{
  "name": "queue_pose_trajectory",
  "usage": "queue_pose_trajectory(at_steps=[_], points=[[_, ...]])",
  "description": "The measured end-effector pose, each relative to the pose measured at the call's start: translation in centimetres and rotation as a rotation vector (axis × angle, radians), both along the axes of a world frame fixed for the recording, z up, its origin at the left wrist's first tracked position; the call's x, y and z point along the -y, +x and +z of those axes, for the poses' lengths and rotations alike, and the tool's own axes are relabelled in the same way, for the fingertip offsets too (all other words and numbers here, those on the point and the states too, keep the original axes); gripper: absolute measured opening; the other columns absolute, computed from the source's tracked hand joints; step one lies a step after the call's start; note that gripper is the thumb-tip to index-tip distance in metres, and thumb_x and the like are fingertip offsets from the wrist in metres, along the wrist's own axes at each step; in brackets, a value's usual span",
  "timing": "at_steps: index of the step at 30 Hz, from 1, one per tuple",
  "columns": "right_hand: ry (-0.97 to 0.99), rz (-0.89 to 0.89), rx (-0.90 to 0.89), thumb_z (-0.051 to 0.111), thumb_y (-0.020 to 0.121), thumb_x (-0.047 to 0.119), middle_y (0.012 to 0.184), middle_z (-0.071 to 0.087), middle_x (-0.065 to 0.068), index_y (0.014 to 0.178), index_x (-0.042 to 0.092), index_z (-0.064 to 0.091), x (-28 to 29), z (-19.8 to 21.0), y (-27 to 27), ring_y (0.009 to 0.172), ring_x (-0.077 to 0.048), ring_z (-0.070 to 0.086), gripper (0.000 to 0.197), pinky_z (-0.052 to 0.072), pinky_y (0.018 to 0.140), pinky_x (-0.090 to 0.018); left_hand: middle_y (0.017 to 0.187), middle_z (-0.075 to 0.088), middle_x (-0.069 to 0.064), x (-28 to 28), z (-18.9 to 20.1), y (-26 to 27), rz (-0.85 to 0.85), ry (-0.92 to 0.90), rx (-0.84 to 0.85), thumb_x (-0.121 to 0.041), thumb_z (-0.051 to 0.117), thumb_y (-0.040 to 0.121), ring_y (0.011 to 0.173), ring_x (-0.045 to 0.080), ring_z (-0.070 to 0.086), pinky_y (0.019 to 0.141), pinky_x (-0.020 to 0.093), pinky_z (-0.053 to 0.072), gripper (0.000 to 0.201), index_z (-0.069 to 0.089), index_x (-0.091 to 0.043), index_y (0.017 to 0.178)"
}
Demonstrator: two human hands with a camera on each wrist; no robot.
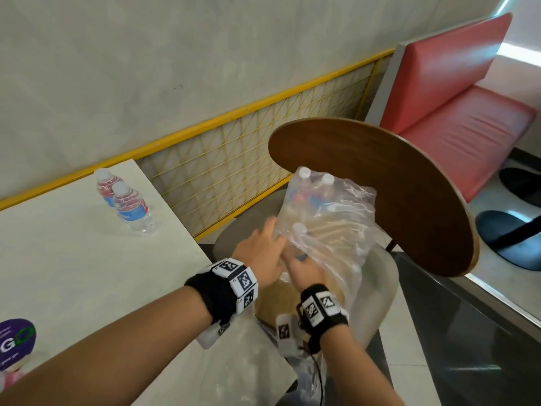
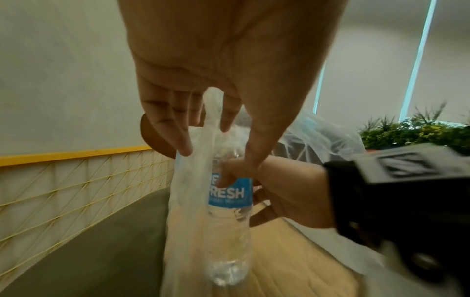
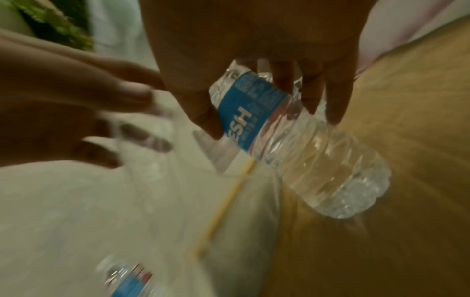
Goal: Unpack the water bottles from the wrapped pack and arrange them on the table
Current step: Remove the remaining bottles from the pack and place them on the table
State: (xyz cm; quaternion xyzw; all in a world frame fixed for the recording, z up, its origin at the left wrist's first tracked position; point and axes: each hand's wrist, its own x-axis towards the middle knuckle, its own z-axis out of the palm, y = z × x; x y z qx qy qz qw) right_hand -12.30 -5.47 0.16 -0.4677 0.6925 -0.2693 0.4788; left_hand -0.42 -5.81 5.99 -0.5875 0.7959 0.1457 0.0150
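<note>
The pack (image 1: 328,212), loose clear plastic wrap with several blue-labelled water bottles inside, stands on a chair seat beside the white table (image 1: 73,259). My left hand (image 1: 263,247) pinches the wrap (image 2: 201,180) at its torn near side. My right hand (image 1: 304,271) reaches in under the plastic. Its fingers and thumb curl round one bottle (image 3: 305,152) at the blue label (image 2: 229,197). Two more bottles (image 1: 108,186) (image 1: 131,209) stand upright on the table near its far right corner.
The chair's round wooden back (image 1: 380,186) rises just behind the pack. A yellow-framed mesh rail (image 1: 234,159) runs along the wall. A red bench (image 1: 456,98) sits at the far right. A purple object (image 1: 14,341) lies at the table's near left edge.
</note>
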Motion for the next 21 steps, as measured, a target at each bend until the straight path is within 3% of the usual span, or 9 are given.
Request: queue_pose_trajectory(at_steps=[2,7,9,11,14,16,17,19,21], points=[[0.015,-0.056,0.002,0.060,0.086,0.030,0.096,0.061,-0.003,0.101,0.018,0.063,-0.5,-0.7,-0.3,0.096,-0.021,0.057,0.019,0.042,0.087,-0.028,0.153,0.008,0.002,0.4,-0.3,0.5,0.028,0.031,-0.007,-0.034,0.059,0.086,0.118,0.028,0.049,0.082,0.038,0.051,0.041,0.046,-0.023,0.123],[-0.022,0.085,-0.010,0.055,0.085,0.011,0.118,0.059,0.002,0.116,0.027,0.056,-0.6,-2.4,-2.1,0.114,-0.018,0.055,0.035,0.044,0.098,-0.035,0.154,0.001,-0.001,0.5,-0.2,1.3,-0.117,-0.080,-0.035,-0.034,0.066,0.083,0.122,0.025,0.045,0.078,0.034,0.054,0.049,0.044,-0.033,0.127],[0.005,0.126,0.000,0.046,0.089,0.001,0.120,0.057,0.003,0.125,0.019,0.053,0.2,-0.9,-2.9,0.115,-0.013,0.053,0.040,0.042,0.095,-0.023,0.154,-0.001,0.001,0.8,0.1,1.2,-0.217,-0.147,-0.010,-0.037,0.066,0.082,0.124,0.026,0.041,0.075,0.035,0.055,0.041,0.050,-0.033,0.119],[0.044,0.222,-0.007,0.041,0.096,0.006,0.110,0.060,0.006,0.123,0.017,0.054,1.8,0.5,-3.6,0.101,-0.004,0.056,0.033,0.042,0.088,-0.013,0.155,0.003,0.005,1.3,0.6,1.1,-0.296,-0.192,0.018,-0.038,0.064,0.082,0.124,0.029,0.039,0.074,0.037,0.055,0.036,0.052,-0.034,0.116],[0.108,0.346,-0.373,0.043,0.094,0.040,0.113,0.056,0.008,0.118,0.034,0.046,5.1,2.0,-4.4,0.103,-0.010,0.052,0.025,0.038,0.098,-0.025,0.153,0.016,0.008,2.1,0.9,0.5,-0.392,-0.206,0.120,-0.023,0.054,0.089,0.118,0.030,0.040,0.070,0.035,0.049,0.038,0.051,-0.034,0.125],[0.168,0.616,-0.910,0.057,0.083,0.050,0.130,0.051,0.006,0.128,0.030,0.045,5.7,2.6,-5.0,0.120,-0.018,0.049,0.050,0.039,0.103,-0.031,0.149,0.022,0.007,2.5,0.4,0.1,-0.371,-0.166,0.224,-0.017,0.051,0.091,0.112,0.031,0.044,0.069,0.035,0.048,0.037,0.054,-0.030,0.125],[0.152,0.754,-1.058,0.065,0.080,0.047,0.136,0.050,0.002,0.132,0.023,0.048,6.0,2.8,-5.3,0.124,-0.021,0.048,0.059,0.040,0.103,-0.032,0.147,0.024,0.008,2.6,0.2,0.0,-0.328,-0.146,0.244,-0.015,0.054,0.090,0.108,0.031,0.047,0.070,0.036,0.051,0.035,0.056,-0.026,0.122],[0.117,0.820,-1.119,0.068,0.082,0.037,0.139,0.050,-0.003,0.132,0.014,0.052,6.5,3.6,-5.3,0.125,-0.021,0.049,0.057,0.041,0.103,-0.029,0.146,0.023,0.009,2.9,-0.2,-0.2,-0.262,-0.130,0.239,-0.015,0.058,0.088,0.104,0.032,0.049,0.071,0.040,0.054,0.029,0.058,-0.018,0.117],[0.083,0.733,-1.051,0.064,0.086,0.033,0.141,0.049,-0.004,0.130,0.014,0.054,7.6,4.2,-4.7,0.127,-0.022,0.048,0.049,0.041,0.104,-0.029,0.147,0.021,0.009,3.2,-0.3,-0.4,-0.228,-0.115,0.216,-0.023,0.057,0.090,0.110,0.033,0.046,0.074,0.040,0.053,0.030,0.056,-0.015,0.119]])
